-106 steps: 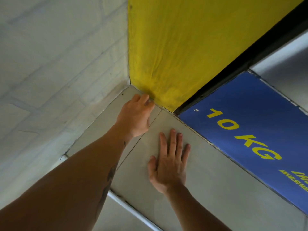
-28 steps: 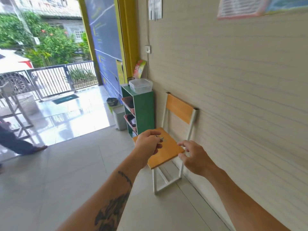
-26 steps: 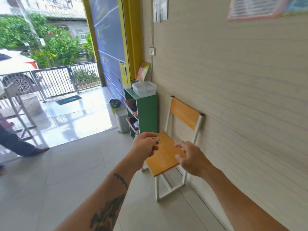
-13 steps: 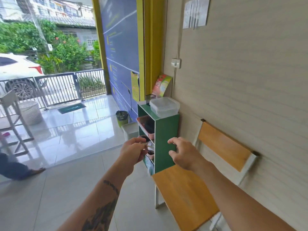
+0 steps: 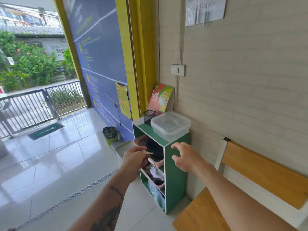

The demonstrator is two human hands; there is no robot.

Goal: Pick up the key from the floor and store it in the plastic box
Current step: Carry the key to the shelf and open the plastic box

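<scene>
Key (image 5: 148,153) pinched in your left hand (image 5: 135,158), below and left of plastic box (image 5: 170,125) on green shelf unit (image 5: 176,174). Box lid on. Right hand (image 5: 184,157) grip wide, empty: lift lid by near corner, steady box, then drop key inside.

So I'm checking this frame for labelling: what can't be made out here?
Head view only:
- Small metal key: mostly hidden inside the left hand, tip blurred.
- Clear lidded plastic box: contents unreadable through the cloudy lid.
- Green shelf unit: basket contents shadowed.
- Right hand: open, empty.
</scene>
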